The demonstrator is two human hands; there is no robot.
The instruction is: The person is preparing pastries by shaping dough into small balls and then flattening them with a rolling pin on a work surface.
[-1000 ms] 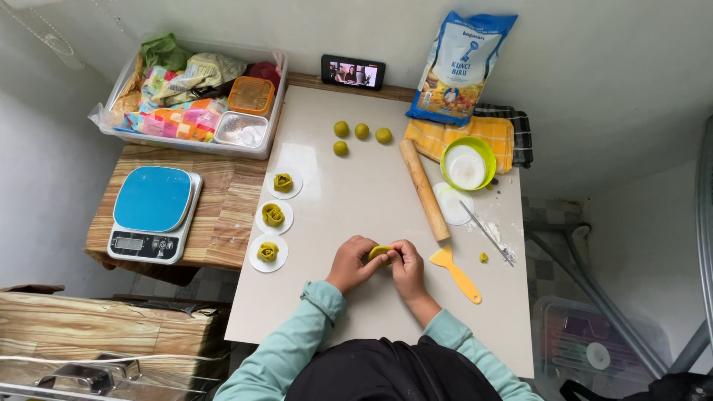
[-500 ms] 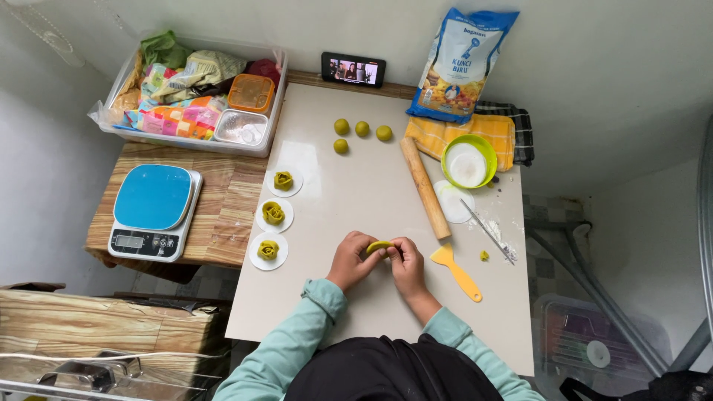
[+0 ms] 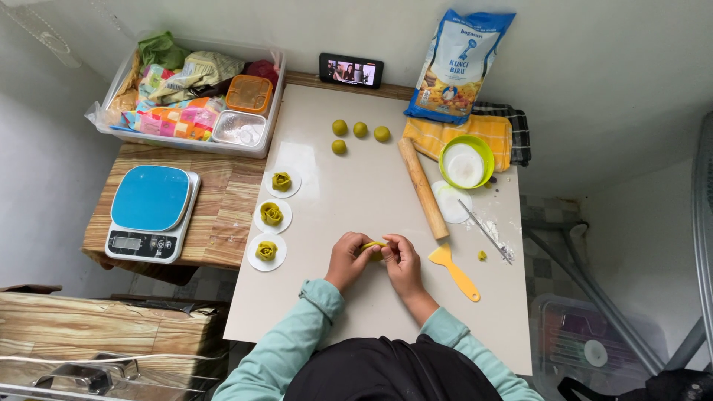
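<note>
Dough piece, small, yellow-green (image 3: 375,248), pinched between left hand (image 3: 347,260) and right hand (image 3: 402,264), both closed on it, held low over pale tabletop (image 3: 356,200) for support.

blue-white bag (image 3: 459,65) leaning on back wall | phone screen (image 3: 350,71) lit, left of it | scale display (image 3: 125,243)

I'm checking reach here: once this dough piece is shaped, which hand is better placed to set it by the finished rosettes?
Probably the left hand: the rosettes on white discs lie on its side, nearer than to the right hand.
</note>
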